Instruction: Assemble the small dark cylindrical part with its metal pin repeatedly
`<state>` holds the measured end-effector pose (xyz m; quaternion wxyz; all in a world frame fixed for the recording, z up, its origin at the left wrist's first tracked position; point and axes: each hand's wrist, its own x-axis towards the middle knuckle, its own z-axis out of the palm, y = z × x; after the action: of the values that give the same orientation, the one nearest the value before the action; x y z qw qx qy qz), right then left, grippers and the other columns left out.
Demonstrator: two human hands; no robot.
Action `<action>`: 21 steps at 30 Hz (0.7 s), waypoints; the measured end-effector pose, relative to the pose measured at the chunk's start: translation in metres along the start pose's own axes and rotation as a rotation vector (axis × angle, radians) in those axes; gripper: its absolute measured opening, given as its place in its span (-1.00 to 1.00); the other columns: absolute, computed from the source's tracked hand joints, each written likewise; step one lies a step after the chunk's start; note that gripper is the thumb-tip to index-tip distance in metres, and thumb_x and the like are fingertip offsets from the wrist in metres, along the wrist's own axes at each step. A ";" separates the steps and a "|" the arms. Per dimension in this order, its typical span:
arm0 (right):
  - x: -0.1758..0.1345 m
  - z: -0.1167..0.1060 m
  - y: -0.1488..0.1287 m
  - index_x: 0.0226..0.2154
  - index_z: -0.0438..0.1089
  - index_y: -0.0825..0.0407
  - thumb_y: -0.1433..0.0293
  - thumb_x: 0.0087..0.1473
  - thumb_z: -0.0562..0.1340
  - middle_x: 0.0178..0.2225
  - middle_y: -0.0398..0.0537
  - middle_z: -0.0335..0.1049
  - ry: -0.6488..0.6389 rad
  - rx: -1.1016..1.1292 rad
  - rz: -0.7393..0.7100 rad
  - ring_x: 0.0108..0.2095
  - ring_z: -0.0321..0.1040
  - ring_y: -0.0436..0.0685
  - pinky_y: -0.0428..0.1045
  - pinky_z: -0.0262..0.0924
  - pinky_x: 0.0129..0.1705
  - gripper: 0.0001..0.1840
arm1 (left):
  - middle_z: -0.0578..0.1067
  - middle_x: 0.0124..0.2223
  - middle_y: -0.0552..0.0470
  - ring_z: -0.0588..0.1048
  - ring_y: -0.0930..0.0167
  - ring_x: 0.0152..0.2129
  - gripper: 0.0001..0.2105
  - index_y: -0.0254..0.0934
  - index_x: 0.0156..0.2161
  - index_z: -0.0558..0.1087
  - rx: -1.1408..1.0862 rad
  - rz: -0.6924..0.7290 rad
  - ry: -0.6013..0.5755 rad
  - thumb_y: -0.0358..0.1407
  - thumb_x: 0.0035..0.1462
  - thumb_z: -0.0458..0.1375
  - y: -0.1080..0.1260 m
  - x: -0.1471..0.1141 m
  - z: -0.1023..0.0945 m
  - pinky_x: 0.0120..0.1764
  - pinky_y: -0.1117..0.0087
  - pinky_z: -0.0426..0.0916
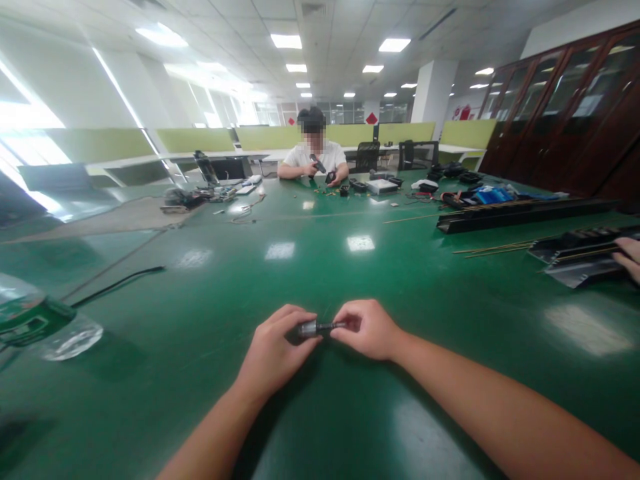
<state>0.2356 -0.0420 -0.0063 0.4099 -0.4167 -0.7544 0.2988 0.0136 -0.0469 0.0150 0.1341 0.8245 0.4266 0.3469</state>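
Observation:
Just above the green table, a small silver cylinder with a thin dark shaft (309, 328) lies level between my two hands. Its exact kind is too small to make out. My left hand (276, 343) grips the thick silver end between thumb and fingers. On the other side, my right hand (366, 328) pinches the tip of the shaft between thumb and forefinger. The fingertips partly hide both ends of the part.
A water bottle (43, 320) stands at the left beside a black cable (120, 285). Black metal channels (525, 215) and thin brass-coloured rods (493, 251) lie at the right, near another person's hand (629, 257). Across the green table (320, 273) sits a person (327, 157) holding dark parts.

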 end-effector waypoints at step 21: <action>-0.002 0.003 0.005 -0.38 0.51 0.09 0.38 -0.01 0.34 -0.49 -0.13 0.44 0.017 -0.037 0.011 -0.52 0.29 -0.01 -0.12 0.16 -0.45 -0.89 | 0.52 -0.19 0.06 0.49 0.38 -0.23 -0.80 -0.16 -0.18 0.54 -0.025 -0.040 0.014 -0.30 0.04 0.31 -0.003 0.000 -0.001 -0.14 0.36 0.39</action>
<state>0.2359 -0.0415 -0.0120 0.4069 -0.4310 -0.7538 0.2835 0.0113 -0.0447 0.0139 0.1484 0.8116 0.4395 0.3551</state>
